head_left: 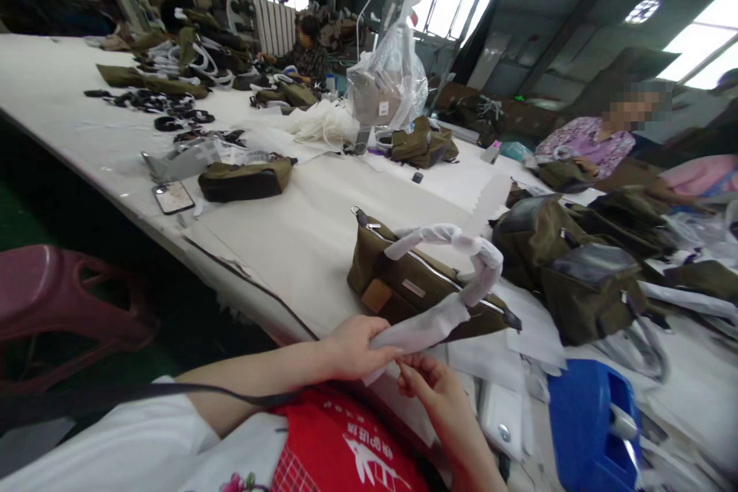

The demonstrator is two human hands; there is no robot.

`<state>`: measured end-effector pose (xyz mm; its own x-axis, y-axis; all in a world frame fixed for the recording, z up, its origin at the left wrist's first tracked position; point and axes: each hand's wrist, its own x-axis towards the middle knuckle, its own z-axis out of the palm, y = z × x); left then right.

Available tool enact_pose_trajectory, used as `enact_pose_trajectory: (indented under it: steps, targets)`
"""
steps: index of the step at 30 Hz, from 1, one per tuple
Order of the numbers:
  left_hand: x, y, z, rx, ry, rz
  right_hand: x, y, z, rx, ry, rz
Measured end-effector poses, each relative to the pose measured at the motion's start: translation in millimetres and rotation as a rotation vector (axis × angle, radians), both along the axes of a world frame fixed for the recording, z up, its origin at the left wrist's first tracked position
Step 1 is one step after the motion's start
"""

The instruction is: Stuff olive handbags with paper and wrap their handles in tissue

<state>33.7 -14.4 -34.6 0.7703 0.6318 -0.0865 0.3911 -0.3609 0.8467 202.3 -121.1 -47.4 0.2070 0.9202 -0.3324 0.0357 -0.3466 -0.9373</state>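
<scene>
An olive-green handbag (pixel 403 277) stands on the white table in front of me, with a zip along its top and a brown patch on its side. Its handles are wrapped in white paper; the near wrapped handle (pixel 430 323) reaches towards me. My left hand (pixel 360 346) is closed round the lower end of this handle, thumb on the paper. Close beside it, my right hand (pixel 435 392) is pinched, fingertips by the paper's edge. Whatever those fingertips hold, if anything, is too small to make out.
A blue tape dispenser (pixel 593 423) sits at right front, beside a white box-like object (pixel 501 419). More olive bags (pixel 576 269) crowd the right side. A phone (pixel 173 197) lies near the table's left edge, by a pink stool (pixel 69 300). Two people sit across the table.
</scene>
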Motion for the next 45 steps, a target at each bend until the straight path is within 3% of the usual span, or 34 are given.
enact_pose_trajectory:
  steps: [5, 10, 22, 27, 30, 32, 34, 36, 38, 41, 45]
  targets:
    - [-0.5, -13.4, 9.0, 0.208, -0.005, -0.124, 2.9, -0.1, -8.5, 0.015, 0.035, -0.043]
    - [-1.5, -15.2, 11.3, 0.285, 0.006, -0.141, -0.7, 5.0, -15.0, 0.063, -0.101, -0.079]
    - [-5.7, -14.4, 8.8, 0.146, 0.007, -0.155, -4.1, 14.6, -35.7, 0.092, -0.212, -0.109]
    - [-17.7, 11.3, 1.2, 0.073, -0.008, -0.176, 14.3, 3.9, -21.1, 0.049, -0.373, 0.003]
    - [-35.7, 35.3, -13.4, 0.084, -0.031, -0.051, 37.7, -14.7, 0.9, 0.054, -0.508, -0.022]
    - [-50.9, 54.9, -28.8, 0.110, -0.020, 0.083, 56.0, -26.7, 18.6, 0.117, -0.626, -0.123]
    - [-65.8, 77.4, -48.4, 0.236, 0.006, 0.267, 74.2, -31.6, 37.1, 0.231, -0.778, -0.264]
    - [-77.6, 100.4, -70.9, 0.462, 0.048, 0.420, 90.9, -25.9, 55.3, 0.361, -0.925, -0.342]
    - [-84.5, 119.9, -93.9, 0.658, 0.132, 0.544, 104.4, -10.2, 71.7, 0.452, -1.052, -0.288]
    - [-86.7, 136.8, -123.5, 0.773, 0.345, 0.684, 115.2, 21.4, 90.7, 0.426, -1.171, -0.087]
    - [-84.5, 142.7, -144.7, 0.778, 0.471, 0.621, 116.1, 56.6, 107.3, 0.290, -1.118, 0.136]
